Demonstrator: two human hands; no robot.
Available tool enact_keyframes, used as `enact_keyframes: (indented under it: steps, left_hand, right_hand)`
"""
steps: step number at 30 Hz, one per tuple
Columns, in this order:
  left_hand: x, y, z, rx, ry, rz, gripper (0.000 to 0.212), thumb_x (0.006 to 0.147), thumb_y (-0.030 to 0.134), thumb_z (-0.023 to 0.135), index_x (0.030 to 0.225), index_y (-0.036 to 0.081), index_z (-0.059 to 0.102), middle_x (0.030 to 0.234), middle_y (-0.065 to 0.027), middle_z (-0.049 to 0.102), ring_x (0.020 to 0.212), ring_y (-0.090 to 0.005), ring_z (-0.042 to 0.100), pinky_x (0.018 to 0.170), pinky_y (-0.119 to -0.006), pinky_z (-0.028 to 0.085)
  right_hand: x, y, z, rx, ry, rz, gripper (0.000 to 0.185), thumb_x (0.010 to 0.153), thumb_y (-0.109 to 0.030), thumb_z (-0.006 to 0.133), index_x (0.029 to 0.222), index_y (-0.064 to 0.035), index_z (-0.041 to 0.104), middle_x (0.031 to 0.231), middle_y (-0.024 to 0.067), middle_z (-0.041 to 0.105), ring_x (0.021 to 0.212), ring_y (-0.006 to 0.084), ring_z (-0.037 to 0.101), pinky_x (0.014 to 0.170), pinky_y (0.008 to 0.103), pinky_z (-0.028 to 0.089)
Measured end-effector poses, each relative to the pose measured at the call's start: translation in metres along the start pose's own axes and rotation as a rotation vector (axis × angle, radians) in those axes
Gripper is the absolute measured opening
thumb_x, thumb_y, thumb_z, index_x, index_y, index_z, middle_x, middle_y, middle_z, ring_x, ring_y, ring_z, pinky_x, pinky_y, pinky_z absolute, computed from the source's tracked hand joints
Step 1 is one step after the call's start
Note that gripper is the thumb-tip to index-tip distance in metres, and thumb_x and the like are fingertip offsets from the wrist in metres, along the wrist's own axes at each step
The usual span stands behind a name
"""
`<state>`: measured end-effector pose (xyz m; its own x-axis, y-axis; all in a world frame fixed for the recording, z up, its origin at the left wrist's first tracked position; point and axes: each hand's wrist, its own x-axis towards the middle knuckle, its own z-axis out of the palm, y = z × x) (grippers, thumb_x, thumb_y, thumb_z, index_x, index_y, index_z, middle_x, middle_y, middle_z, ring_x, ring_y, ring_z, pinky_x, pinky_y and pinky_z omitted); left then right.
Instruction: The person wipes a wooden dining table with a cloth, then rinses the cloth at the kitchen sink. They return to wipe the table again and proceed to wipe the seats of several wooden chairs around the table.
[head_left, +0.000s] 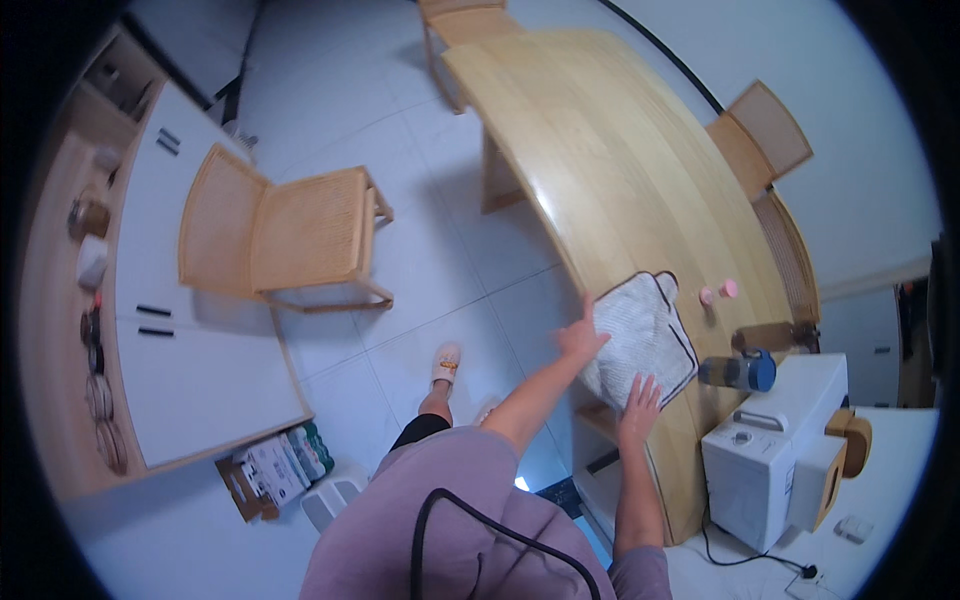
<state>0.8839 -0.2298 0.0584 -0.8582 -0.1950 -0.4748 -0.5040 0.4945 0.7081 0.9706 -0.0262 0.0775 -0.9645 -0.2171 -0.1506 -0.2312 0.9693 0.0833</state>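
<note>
A white towel (637, 337) with dark brown edging lies folded on the near end of a wooden dining table (592, 165). Its far right corner is turned up a little, and the near left part reaches the table's edge. My left hand (583, 339) is at the towel's left edge, thumb over the cloth and the other fingers spread outward, slightly blurred. On the towel's near edge, my right hand (640, 412) rests flat with its fingers pointing away from me.
Right of the towel are two small pink items (716, 292), a brown bottle (772, 337), a blue-lidded jug (739, 370) and a white countertop appliance (776, 442) with a cord. A woven chair (292, 229) stands left, before a white cabinet (202, 300). A carton (274, 472) is on the floor.
</note>
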Motion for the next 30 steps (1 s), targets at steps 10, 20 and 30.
enact_keyframes:
  steps: [10, 20, 30]
  left_hand:
    - [-0.098, -0.183, -0.07, -0.223, -0.205, 0.184, 0.036, 0.077, 0.031, 0.054, 0.105, 0.011, 0.063, 0.096, -0.018, 0.065, 0.091, -0.0357, 0.061, 0.079, -0.045, 0.047]
    - [-0.213, -0.519, -0.35, -0.202, 0.241, -0.399, 0.046, 0.069, 0.034, 0.067, 0.101, 0.0, 0.065, 0.099, -0.0223, 0.065, 0.092, -0.0342, 0.063, 0.083, -0.038, 0.049]
    - [-0.235, -0.585, -0.806, -0.55, 0.709, -0.228, 0.056, 0.076, 0.028, 0.071, 0.119, -0.003, 0.053, 0.113, -0.0154, 0.06, 0.102, -0.0243, 0.059, 0.085, -0.037, 0.048]
  right_hand:
    - [-0.06, -0.065, 0.01, 0.341, -0.355, -0.392, 0.054, 0.079, -0.006, 0.055, 0.132, -0.0133, 0.046, 0.135, 0.0198, 0.045, 0.122, 0.0352, 0.046, 0.1, 0.0414, 0.038]
    - [-0.073, -0.486, 0.056, 0.827, -1.337, -0.552, 0.044, 0.082, -0.012, 0.06, 0.126, -0.0061, 0.053, 0.112, 0.0052, 0.062, 0.103, 0.0146, 0.055, 0.091, 0.0319, 0.043]
    - [0.037, -0.857, -0.171, 0.968, -0.904, -1.068, 0.058, 0.081, -0.006, 0.055, 0.137, -0.0104, 0.041, 0.133, 0.0149, 0.048, 0.125, 0.0242, 0.043, 0.105, 0.0336, 0.031]
